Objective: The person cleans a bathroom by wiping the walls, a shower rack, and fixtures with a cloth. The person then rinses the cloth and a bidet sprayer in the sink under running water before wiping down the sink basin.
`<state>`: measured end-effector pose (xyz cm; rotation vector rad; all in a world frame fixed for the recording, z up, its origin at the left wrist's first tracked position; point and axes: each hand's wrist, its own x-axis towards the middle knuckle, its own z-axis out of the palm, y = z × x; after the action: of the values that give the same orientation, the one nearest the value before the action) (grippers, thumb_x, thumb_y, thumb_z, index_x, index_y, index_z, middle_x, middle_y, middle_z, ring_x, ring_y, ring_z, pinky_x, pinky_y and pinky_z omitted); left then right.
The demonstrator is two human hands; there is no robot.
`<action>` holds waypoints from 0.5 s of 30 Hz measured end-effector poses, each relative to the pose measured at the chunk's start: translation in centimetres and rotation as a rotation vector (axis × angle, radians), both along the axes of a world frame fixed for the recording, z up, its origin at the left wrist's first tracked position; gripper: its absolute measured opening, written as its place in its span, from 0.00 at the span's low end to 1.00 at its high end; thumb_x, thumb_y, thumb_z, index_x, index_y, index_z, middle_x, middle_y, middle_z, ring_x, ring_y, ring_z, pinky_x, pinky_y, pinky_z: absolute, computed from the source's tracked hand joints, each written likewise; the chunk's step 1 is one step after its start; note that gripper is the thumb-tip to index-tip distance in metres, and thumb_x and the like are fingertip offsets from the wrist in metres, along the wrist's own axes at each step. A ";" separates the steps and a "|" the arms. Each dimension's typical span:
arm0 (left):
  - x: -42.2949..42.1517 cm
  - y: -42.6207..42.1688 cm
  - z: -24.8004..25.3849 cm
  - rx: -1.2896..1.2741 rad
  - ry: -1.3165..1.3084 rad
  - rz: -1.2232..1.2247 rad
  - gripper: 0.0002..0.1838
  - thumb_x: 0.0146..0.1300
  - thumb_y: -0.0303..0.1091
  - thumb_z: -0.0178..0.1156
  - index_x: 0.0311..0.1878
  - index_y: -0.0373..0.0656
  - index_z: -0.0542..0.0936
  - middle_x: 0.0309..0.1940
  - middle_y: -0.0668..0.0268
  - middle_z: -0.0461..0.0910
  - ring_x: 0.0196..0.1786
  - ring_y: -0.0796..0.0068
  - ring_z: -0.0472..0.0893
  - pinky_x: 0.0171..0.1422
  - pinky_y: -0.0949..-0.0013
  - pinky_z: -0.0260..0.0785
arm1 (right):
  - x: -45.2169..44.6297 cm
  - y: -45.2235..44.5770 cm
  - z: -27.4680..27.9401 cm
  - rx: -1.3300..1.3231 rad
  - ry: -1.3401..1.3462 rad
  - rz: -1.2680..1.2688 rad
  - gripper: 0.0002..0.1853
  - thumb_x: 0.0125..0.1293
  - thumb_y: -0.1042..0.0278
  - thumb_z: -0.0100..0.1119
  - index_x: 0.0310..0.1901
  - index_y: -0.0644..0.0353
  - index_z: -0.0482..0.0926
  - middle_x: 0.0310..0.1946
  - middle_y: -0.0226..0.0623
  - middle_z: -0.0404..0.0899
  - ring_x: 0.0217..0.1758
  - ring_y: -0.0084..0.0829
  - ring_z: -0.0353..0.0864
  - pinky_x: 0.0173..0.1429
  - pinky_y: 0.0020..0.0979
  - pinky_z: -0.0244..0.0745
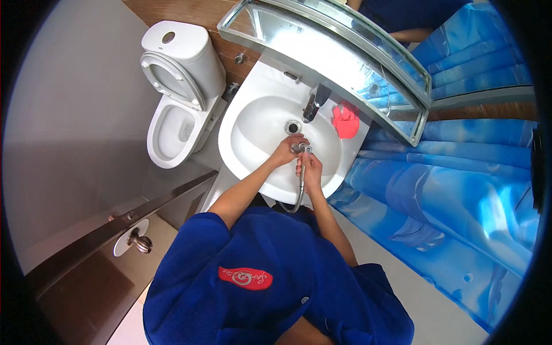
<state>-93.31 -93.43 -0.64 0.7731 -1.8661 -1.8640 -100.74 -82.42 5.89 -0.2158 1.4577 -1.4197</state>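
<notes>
Over the white washbasin (244, 123), my left hand (289, 149) has its fingers closed around a small chrome fitting (302, 148) that looks like a valve. My right hand (311, 169) grips the upper end of a flexible metal hose (300, 195) just below that fitting. The hose curves down over the basin's front rim toward my body. Just beyond my hands lies the open drain hole (293, 127), with the dark chrome faucet (313, 106) behind it. Whether the hose and the fitting are joined is hard to make out.
A red cloth or glove (346, 121) lies on the basin's right ledge. The mirror cabinet (328, 54) overhangs the back. At left are a toilet (178, 86) with its lid up and a door with a knob (141, 241). A blue shower curtain (437, 184) hangs at right.
</notes>
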 end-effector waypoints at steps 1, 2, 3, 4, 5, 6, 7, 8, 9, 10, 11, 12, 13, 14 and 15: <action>0.1 -0.2 0.6 -0.028 -0.012 -0.010 0.19 0.46 0.30 0.67 0.45 0.50 0.81 0.53 0.58 0.74 0.61 0.60 0.70 0.64 0.62 0.63 | -0.1 0.0 0.0 0.012 -0.009 -0.023 0.14 0.70 0.56 0.49 0.35 0.59 0.74 0.20 0.25 0.69 0.17 0.16 0.66 0.19 0.18 0.61; 0.1 -0.2 0.6 -0.055 -0.023 -0.019 0.19 0.46 0.29 0.67 0.45 0.50 0.81 0.52 0.58 0.74 0.61 0.60 0.70 0.64 0.62 0.63 | -0.1 0.0 0.0 0.004 -0.019 -0.020 0.14 0.70 0.56 0.49 0.35 0.59 0.74 0.20 0.25 0.69 0.17 0.16 0.66 0.19 0.18 0.61; 0.0 -0.2 0.7 -0.073 -0.034 -0.029 0.19 0.47 0.29 0.67 0.45 0.49 0.80 0.52 0.58 0.74 0.61 0.60 0.70 0.64 0.62 0.63 | -0.1 0.1 0.0 -0.003 -0.029 -0.017 0.14 0.70 0.56 0.49 0.35 0.59 0.74 0.20 0.25 0.69 0.16 0.16 0.66 0.19 0.18 0.61; 0.0 -0.1 0.7 -0.090 -0.046 -0.039 0.19 0.47 0.29 0.67 0.46 0.49 0.80 0.53 0.58 0.74 0.61 0.60 0.70 0.64 0.62 0.63 | -0.1 0.1 0.0 -0.011 -0.039 -0.012 0.15 0.70 0.55 0.49 0.35 0.59 0.74 0.20 0.25 0.69 0.16 0.16 0.66 0.19 0.18 0.62; 0.0 -0.2 0.8 -0.108 -0.059 -0.046 0.19 0.47 0.29 0.66 0.46 0.48 0.80 0.53 0.58 0.74 0.61 0.60 0.70 0.64 0.62 0.63 | 0.0 0.0 0.1 -0.009 -0.034 0.002 0.15 0.70 0.55 0.48 0.36 0.60 0.73 0.20 0.25 0.69 0.17 0.16 0.66 0.19 0.18 0.62; 0.1 -0.2 0.9 -0.117 -0.065 -0.051 0.18 0.48 0.29 0.66 0.46 0.48 0.80 0.53 0.58 0.74 0.61 0.60 0.70 0.64 0.62 0.64 | 0.0 -0.1 0.1 -0.008 -0.030 0.016 0.16 0.70 0.54 0.48 0.36 0.60 0.73 0.20 0.26 0.69 0.17 0.17 0.67 0.19 0.18 0.63; 0.0 -0.2 1.0 -0.126 -0.070 -0.056 0.18 0.48 0.29 0.65 0.46 0.48 0.80 0.53 0.58 0.74 0.61 0.60 0.70 0.64 0.62 0.64 | 0.0 -0.1 0.1 -0.006 -0.025 0.028 0.16 0.70 0.54 0.47 0.36 0.60 0.73 0.20 0.26 0.69 0.17 0.17 0.67 0.19 0.18 0.63; 0.0 -0.2 0.9 -0.135 -0.075 -0.062 0.18 0.49 0.29 0.65 0.46 0.47 0.80 0.53 0.58 0.74 0.61 0.60 0.69 0.64 0.62 0.64 | 0.0 -0.1 0.0 -0.004 -0.015 0.020 0.16 0.70 0.54 0.47 0.36 0.60 0.73 0.20 0.26 0.69 0.17 0.17 0.67 0.19 0.18 0.63; 0.1 -0.1 0.8 -0.131 -0.071 -0.047 0.17 0.49 0.29 0.64 0.46 0.47 0.80 0.52 0.58 0.74 0.61 0.60 0.69 0.64 0.62 0.64 | -0.1 0.0 -0.1 -0.002 -0.005 0.010 0.16 0.70 0.54 0.47 0.36 0.60 0.73 0.20 0.26 0.69 0.17 0.17 0.67 0.19 0.18 0.63; 0.2 0.0 0.8 -0.128 -0.068 -0.032 0.17 0.50 0.29 0.64 0.46 0.47 0.80 0.52 0.58 0.75 0.61 0.60 0.69 0.64 0.62 0.64 | -0.1 0.0 -0.2 0.001 0.005 0.001 0.16 0.70 0.54 0.47 0.36 0.60 0.73 0.20 0.26 0.69 0.17 0.17 0.67 0.19 0.18 0.63; 0.3 0.0 0.5 -0.125 -0.065 -0.017 0.16 0.50 0.29 0.63 0.45 0.46 0.80 0.52 0.58 0.75 0.61 0.59 0.69 0.64 0.62 0.64 | -0.2 0.0 -0.2 -0.010 -0.005 0.001 0.16 0.70 0.54 0.47 0.36 0.60 0.73 0.20 0.26 0.69 0.17 0.17 0.67 0.20 0.18 0.63; 0.3 0.0 0.2 -0.121 -0.058 -0.014 0.17 0.50 0.29 0.63 0.45 0.46 0.80 0.52 0.58 0.75 0.61 0.59 0.69 0.64 0.62 0.64 | -0.3 0.0 -0.1 -0.021 -0.015 0.001 0.16 0.70 0.54 0.47 0.36 0.60 0.73 0.20 0.26 0.69 0.17 0.17 0.67 0.20 0.18 0.63; 0.3 0.0 -0.2 -0.116 -0.052 -0.012 0.17 0.49 0.29 0.64 0.45 0.46 0.80 0.52 0.58 0.75 0.61 0.59 0.69 0.64 0.62 0.64 | -0.3 0.0 -0.2 -0.031 -0.026 0.000 0.16 0.70 0.54 0.47 0.36 0.60 0.73 0.21 0.26 0.69 0.17 0.17 0.67 0.20 0.18 0.63; 0.3 0.0 0.2 -0.112 -0.046 -0.010 0.17 0.49 0.29 0.64 0.45 0.46 0.80 0.52 0.58 0.75 0.61 0.59 0.69 0.64 0.62 0.64 | -0.2 0.0 -0.3 -0.031 -0.020 0.017 0.16 0.70 0.54 0.47 0.36 0.60 0.73 0.21 0.26 0.69 0.17 0.17 0.67 0.20 0.18 0.63; 0.3 -0.1 0.5 -0.123 -0.052 -0.017 0.17 0.48 0.27 0.64 0.45 0.45 0.80 0.51 0.58 0.75 0.60 0.60 0.70 0.63 0.63 0.64 | -0.1 -0.1 -0.4 -0.032 -0.013 0.034 0.16 0.70 0.54 0.47 0.36 0.60 0.73 0.21 0.26 0.69 0.17 0.17 0.67 0.20 0.18 0.63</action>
<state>-93.02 -93.51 -0.13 0.7725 -2.0042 -1.7364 -100.82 -82.51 5.50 -0.2495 1.4149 -1.4153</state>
